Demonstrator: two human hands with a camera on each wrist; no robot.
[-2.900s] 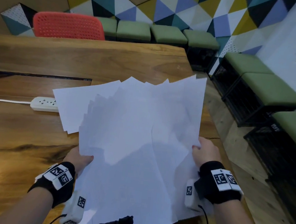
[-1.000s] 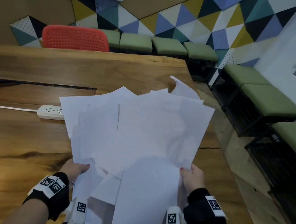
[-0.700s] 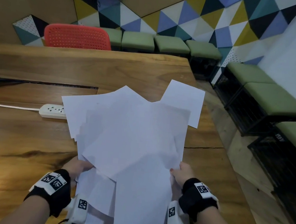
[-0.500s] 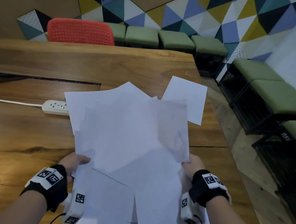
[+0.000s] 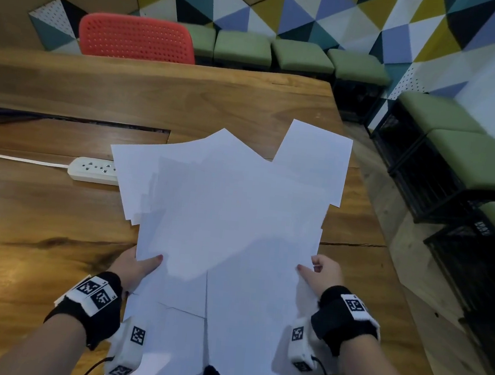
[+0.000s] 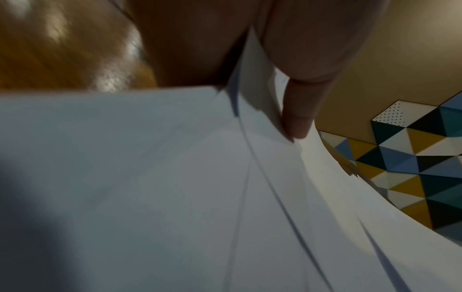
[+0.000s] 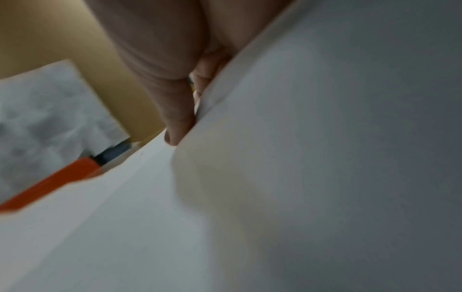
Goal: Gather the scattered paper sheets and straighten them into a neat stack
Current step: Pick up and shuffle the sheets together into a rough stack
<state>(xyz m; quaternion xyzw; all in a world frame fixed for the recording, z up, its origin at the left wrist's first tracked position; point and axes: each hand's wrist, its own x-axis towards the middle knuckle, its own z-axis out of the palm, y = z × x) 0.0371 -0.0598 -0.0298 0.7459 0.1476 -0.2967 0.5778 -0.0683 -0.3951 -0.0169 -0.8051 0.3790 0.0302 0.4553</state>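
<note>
A loose, fanned bundle of white paper sheets (image 5: pixel 230 225) is held up over the wooden table (image 5: pixel 39 227), its edges uneven. My left hand (image 5: pixel 139 263) pinches the bundle's left edge, thumb on top. My right hand (image 5: pixel 319 273) pinches the right edge the same way. One separate sheet (image 5: pixel 315 157) lies flat on the table beyond the bundle, near the right edge. In the left wrist view a fingertip (image 6: pixel 298 126) presses on the paper sheets (image 6: pixel 175 197). The right wrist view shows fingers (image 7: pixel 178 126) against the sheets (image 7: pixel 300 177).
A white power strip (image 5: pixel 90 169) with its cable lies on the table left of the bundle, partly under the sheets. A red chair (image 5: pixel 136 37) stands at the far side. Green stools (image 5: pixel 455 153) line the wall and right side past the table's edge.
One sheet slipped out of the bundle's far right and now lies on the table. Both hands shifted inward and back out along the edges, and the fanned bundle has been lowered slightly.
</note>
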